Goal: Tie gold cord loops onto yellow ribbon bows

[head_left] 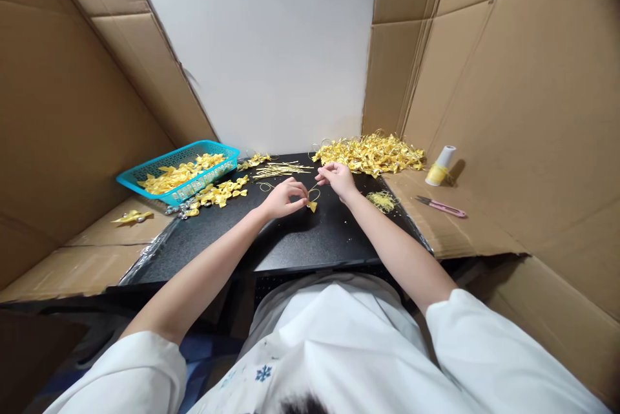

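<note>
My left hand [287, 199] is closed over the black tabletop, its fingertips pinching a small yellow ribbon bow [312, 207]. A thin gold cord [314, 193] makes a loop beside the bow and runs up toward the other hand. Farther right and a little higher, my right hand [336, 179] is closed too, thumb and fingertips pinching the cord's end. Just behind the hands, several straight gold cord pieces [281, 170] lie in a loose bundle. How the cord joins the bow is too small to make out.
A turquoise basket [177, 197] of yellow bows stands at left, with loose bows [220, 193] and silver bells [181, 208] beside it. At back right is a heap of bows with cords [372, 154]. Thread scraps [382, 201], a thread spool [440, 168] and pink-handled snips [443, 207] lie right.
</note>
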`<state>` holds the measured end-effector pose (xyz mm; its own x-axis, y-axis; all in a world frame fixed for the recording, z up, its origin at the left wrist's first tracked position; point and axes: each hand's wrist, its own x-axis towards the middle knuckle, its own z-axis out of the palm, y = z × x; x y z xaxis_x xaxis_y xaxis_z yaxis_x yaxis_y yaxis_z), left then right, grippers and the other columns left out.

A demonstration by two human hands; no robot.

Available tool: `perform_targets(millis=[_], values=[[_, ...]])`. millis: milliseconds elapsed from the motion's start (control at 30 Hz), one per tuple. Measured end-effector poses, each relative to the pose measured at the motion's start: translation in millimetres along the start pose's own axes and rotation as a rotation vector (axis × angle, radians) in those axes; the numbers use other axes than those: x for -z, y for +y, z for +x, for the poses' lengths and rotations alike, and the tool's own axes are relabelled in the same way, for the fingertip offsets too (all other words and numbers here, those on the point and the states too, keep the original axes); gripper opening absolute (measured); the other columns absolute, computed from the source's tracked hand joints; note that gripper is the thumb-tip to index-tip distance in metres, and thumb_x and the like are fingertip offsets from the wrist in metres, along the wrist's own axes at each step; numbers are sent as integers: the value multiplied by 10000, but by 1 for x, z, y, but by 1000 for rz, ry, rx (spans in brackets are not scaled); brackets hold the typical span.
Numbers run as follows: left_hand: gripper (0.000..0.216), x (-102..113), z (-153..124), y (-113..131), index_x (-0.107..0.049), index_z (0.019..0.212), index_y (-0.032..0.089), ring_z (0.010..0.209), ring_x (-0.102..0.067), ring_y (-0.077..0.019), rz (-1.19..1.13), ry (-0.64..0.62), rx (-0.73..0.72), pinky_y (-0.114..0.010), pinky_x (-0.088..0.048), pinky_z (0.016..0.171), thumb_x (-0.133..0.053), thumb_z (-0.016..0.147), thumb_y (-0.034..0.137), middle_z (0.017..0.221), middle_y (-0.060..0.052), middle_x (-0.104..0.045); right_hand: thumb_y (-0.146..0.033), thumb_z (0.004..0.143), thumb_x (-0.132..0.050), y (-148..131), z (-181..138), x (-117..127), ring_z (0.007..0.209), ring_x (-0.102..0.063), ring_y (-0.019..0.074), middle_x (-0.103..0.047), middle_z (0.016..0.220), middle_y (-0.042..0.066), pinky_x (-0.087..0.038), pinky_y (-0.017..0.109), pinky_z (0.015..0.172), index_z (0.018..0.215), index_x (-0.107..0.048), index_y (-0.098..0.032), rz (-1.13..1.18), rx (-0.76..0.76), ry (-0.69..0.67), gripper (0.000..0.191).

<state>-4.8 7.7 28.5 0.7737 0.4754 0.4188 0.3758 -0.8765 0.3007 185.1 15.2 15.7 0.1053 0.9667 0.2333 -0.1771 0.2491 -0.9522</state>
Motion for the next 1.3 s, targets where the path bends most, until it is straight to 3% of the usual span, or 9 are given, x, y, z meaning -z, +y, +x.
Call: perform_targets(millis=[233,467,700,1133,1300], values=[[296,-6,1,-5,-698,715,185,673,-522,-160,12,189,184,-294,-412,659,-563,830,422,672,-29,-662,-185,784,-689,4,3,2,467,-613,94,-670,571,-16,-524,231,565,668,-543,-179,-3,-7,122,187],[262,-6,7,-7,-698,777,195,662,-500,-160,58,91,165,-281,-390,653,-576,824,421,580,1,-589,-201,762,-701,11,5,2,461,-614,96,-681,577,-19,-511,225,549,673,-547,-185,-36,12,83,178],[269,-4,6,-11,-674,717,188,731,-534,-159,143,-41,-38,-322,-392,789,-535,864,364,799,-41,-678,-190,770,-695,14,9,6,454,-609,85,-672,574,-24,-492,204,525,675,-541,-183,-75,14,107,180],[236,-7,9,-13,-706,757,187,824,-621,-180,48,-7,-11,-335,-449,832,-525,852,306,881,-62,-711,-251,752,-734,18,11,8,452,-610,93,-673,575,-27,-498,221,535,696,-540,-190,-98,31,55,212],[228,-5,23,-17,-715,777,177,716,-581,-166,65,129,160,-289,-430,686,-559,812,340,783,-46,-703,-218,770,-718,15,9,7,463,-621,100,-675,581,-26,-507,235,563,694,-547,-186,-74,21,56,190]])
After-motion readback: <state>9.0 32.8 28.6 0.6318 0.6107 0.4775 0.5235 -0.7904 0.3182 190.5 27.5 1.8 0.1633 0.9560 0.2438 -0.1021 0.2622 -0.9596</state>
